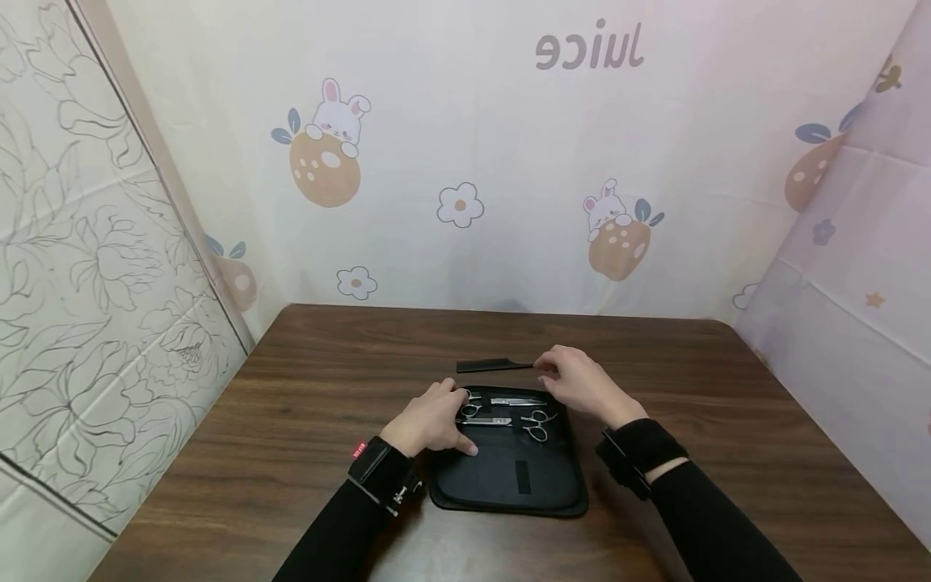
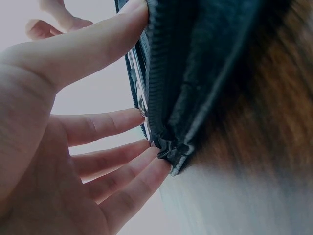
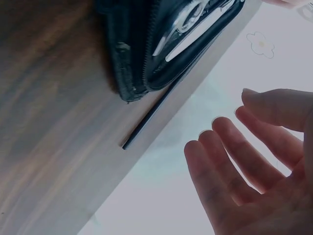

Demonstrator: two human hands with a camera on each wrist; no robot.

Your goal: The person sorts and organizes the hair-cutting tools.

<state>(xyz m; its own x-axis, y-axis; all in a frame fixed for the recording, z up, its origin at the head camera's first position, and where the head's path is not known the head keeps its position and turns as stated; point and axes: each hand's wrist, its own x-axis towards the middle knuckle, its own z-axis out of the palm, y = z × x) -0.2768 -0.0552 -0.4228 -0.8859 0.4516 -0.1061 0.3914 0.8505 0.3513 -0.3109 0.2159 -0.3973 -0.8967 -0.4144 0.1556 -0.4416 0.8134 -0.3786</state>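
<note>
A black zip case [image 1: 502, 477] lies unfolded on the table, holding two pairs of silver scissors, the upper pair [image 1: 518, 402] and the lower pair [image 1: 486, 421], with their handles at opposite ends. Along the case's left edge rests my left hand [image 1: 434, 420]; its thumb and fairly straight fingertips touch the zipped rim in the left wrist view. A black tail comb [image 1: 486, 365] lies just beyond the far edge, tail to the right. My right hand [image 1: 582, 384] hovers over the case's far right corner by that tail, fingers loosely bent and, in the right wrist view, apart from the tail [image 3: 146, 120].
The brown wooden table [image 1: 327, 356] extends on both sides of the case. Behind it hangs a pale printed curtain [image 1: 524, 162] with rabbits and flowers. Another flower-patterned sheet [image 1: 94, 283] hangs at the left, and a pale cloth [image 1: 858, 307] at the right.
</note>
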